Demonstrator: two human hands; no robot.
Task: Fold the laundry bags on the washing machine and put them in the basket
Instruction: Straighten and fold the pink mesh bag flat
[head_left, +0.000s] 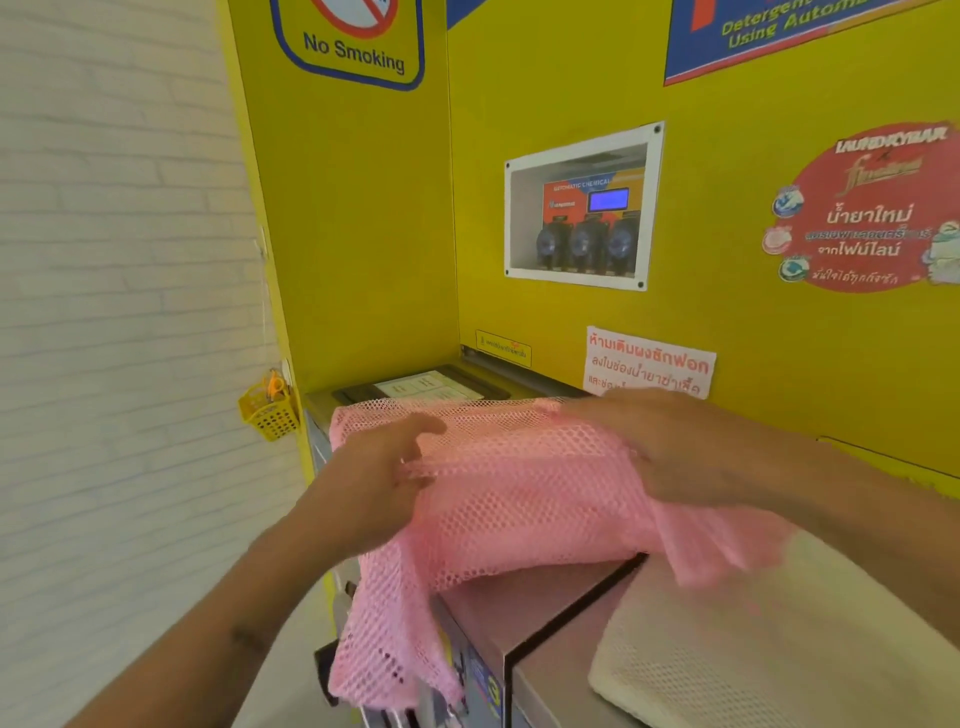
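Note:
A pink mesh laundry bag lies spread over the top of the steel washing machine, with one corner hanging down its front left. My left hand pinches the bag's left side with curled fingers. My right hand rests palm down on the bag's right part, pressing it flat. A cream mesh laundry bag lies folded on the neighbouring machine top at the lower right, partly under the pink bag's edge.
A yellow wall panel with signs and a windowed dispenser box rises right behind the machines. A small yellow plastic basket hangs on the panel's left edge by the white brick wall.

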